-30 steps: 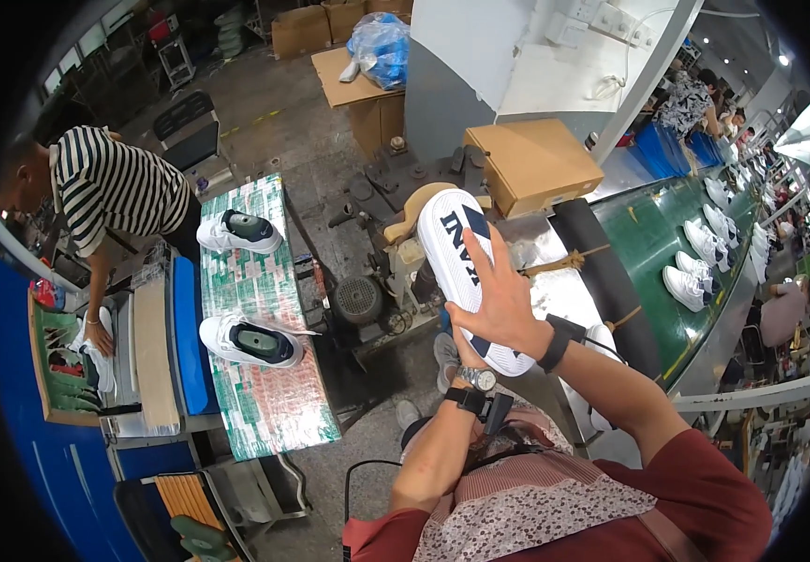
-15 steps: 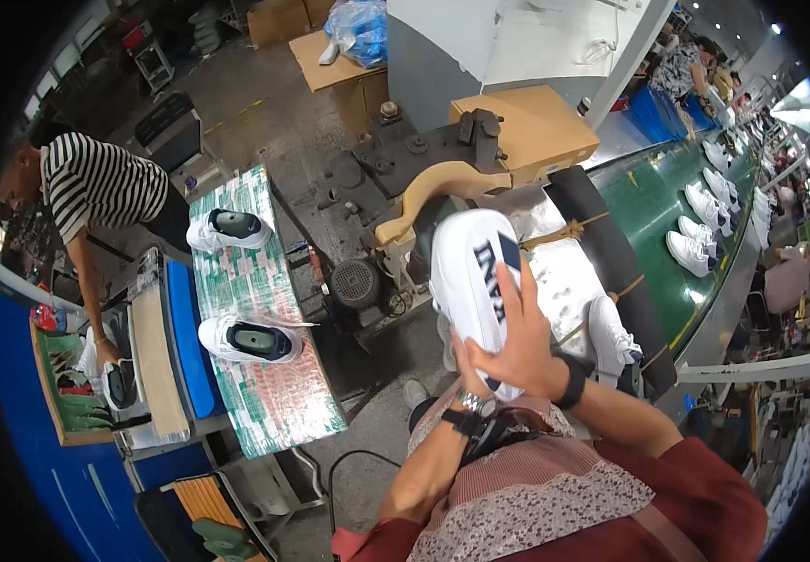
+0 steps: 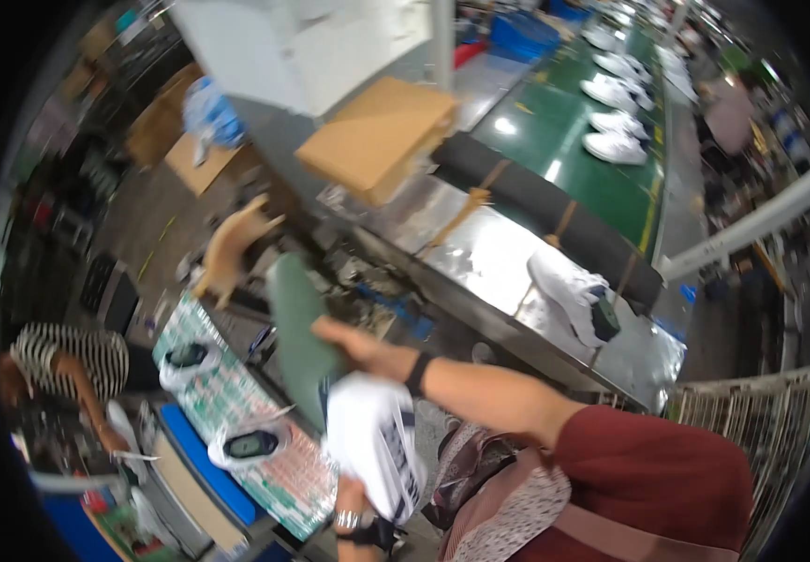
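Note:
My right hand (image 3: 358, 345) is closed on a dark green shoe last (image 3: 294, 314), heel end down and toe end pointing up and away. Just below it, my left hand (image 3: 352, 494) grips a white sneaker (image 3: 375, 440), blurred by motion, with dark printing on its side. The last's lower end meets the sneaker's opening; whether it is still partly inside cannot be made out. Left of my hands, two white sneakers (image 3: 185, 365) with green lasts inside lie on a tape-covered board (image 3: 297, 492). Another white sneaker (image 3: 564, 286) rests on the metal bench at right.
A cardboard box (image 3: 382, 136) sits beyond the metal bench (image 3: 480, 253), next to a dark padded roll (image 3: 541, 211) tied with cord. Several white sneakers stand on a green conveyor (image 3: 555, 140). At left, a co-worker in a striped shirt (image 3: 77, 356) reaches down beside a blue-edged table (image 3: 204, 459).
The sneaker has left the machine and swung down and left. A green last now shows in my right hand, drawn at least mostly out of the sneaker. My view has turned rightward.

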The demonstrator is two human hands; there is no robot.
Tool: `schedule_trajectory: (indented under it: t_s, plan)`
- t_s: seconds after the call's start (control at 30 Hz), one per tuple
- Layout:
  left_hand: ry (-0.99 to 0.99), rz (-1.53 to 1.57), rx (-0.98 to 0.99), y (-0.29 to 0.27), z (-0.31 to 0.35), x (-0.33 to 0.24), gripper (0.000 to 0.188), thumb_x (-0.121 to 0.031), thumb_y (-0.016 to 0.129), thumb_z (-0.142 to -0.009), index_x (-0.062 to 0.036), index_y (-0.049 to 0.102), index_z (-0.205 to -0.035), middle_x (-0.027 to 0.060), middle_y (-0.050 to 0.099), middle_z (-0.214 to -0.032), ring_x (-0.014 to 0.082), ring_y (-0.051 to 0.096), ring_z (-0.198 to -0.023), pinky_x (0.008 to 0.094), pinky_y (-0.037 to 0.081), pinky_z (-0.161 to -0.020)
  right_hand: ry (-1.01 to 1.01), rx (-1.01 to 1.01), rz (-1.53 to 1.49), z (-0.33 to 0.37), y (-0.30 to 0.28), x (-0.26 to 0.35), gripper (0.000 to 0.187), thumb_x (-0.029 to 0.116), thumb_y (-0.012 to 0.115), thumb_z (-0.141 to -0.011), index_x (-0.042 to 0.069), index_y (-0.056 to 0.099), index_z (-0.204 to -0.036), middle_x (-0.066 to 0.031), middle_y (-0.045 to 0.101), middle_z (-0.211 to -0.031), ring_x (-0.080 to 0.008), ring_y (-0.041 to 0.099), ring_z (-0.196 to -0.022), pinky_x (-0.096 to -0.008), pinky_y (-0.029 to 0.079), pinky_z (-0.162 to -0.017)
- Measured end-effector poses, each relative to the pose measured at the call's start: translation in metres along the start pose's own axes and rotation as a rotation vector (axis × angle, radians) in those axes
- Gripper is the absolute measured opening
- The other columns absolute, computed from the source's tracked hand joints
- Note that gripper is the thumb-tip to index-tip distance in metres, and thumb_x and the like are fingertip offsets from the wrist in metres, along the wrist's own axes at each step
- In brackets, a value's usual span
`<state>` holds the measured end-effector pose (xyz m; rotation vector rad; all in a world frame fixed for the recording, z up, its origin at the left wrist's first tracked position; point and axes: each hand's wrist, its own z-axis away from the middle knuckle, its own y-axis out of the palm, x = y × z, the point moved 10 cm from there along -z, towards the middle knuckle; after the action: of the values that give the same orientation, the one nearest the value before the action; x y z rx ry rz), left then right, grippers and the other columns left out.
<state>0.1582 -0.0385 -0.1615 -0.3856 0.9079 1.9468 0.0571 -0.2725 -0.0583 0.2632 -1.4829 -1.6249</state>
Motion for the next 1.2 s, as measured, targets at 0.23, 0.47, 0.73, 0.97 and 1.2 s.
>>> schedule_trajectory:
  t_s: [0.23,0.47,0.73,0.97,1.2]
  plan:
    - [-0.467,-1.041,0.412,-0.088,0.044,0.069,0.113,-0.036,0.086,-0.078,-0.0056,0.018,-0.164,0.0214,0.022,-0.17,0.0494,0.019,-0.155,0.0744,0.026,-0.116,-0.045,0.283,0.256,0.079,0.042,0.073,0.101,0.034,0.081,-0.083,0.005,0.025,-0.162,-0.0156,0.048,-0.148,-0.0242,0.051,-0.133,-0.0381,0.045,-0.111]
    - [0.204,-0.947,-0.003,0.168,-0.119,-0.024,0.092,0.001,0.097,-0.061,0.004,0.047,-0.139,0.0135,0.062,-0.133,0.0213,0.062,-0.118,0.0387,0.05,-0.108,-0.791,-0.514,1.341,0.333,-0.106,0.239,0.131,0.032,0.096,-0.067,-0.003,0.014,-0.163,-0.023,0.034,-0.162,-0.0315,0.035,-0.151,-0.0416,0.03,-0.123]
    - [1.115,-1.547,-0.242,0.411,-0.243,-0.035,0.087,-0.028,0.091,-0.072,0.008,0.05,-0.14,0.0307,0.059,-0.133,0.0452,0.054,-0.126,0.048,0.042,-0.11,-0.456,-1.864,1.363,0.618,-0.342,0.18,0.111,0.008,0.087,-0.071,0.004,0.024,-0.162,-0.0277,0.048,-0.152,-0.0427,0.05,-0.139,-0.0439,0.042,-0.115]
    - [0.877,-1.668,-0.193,0.394,-0.264,0.019,0.077,-0.01,0.081,-0.079,0.0017,0.045,-0.146,0.0299,0.047,-0.145,0.0472,0.046,-0.135,0.0482,0.039,-0.115,-0.655,-1.493,1.618,0.541,-0.27,0.19,0.09,0.012,0.083,-0.077,-0.002,0.038,-0.154,-0.0256,0.049,-0.15,-0.0426,0.047,-0.14,-0.0466,0.034,-0.121]
    - [0.913,-1.718,0.302,0.44,-0.162,0.071,0.104,-0.023,0.093,-0.066,-0.0006,0.039,-0.153,0.0293,0.044,-0.151,0.0461,0.039,-0.143,0.0505,0.035,-0.12,-0.346,-0.98,1.58,0.464,-0.325,0.205,0.083,0.021,0.084,-0.075,-0.004,0.049,-0.146,-0.0306,0.067,-0.118,-0.0458,0.067,-0.108,-0.0461,0.053,-0.095]
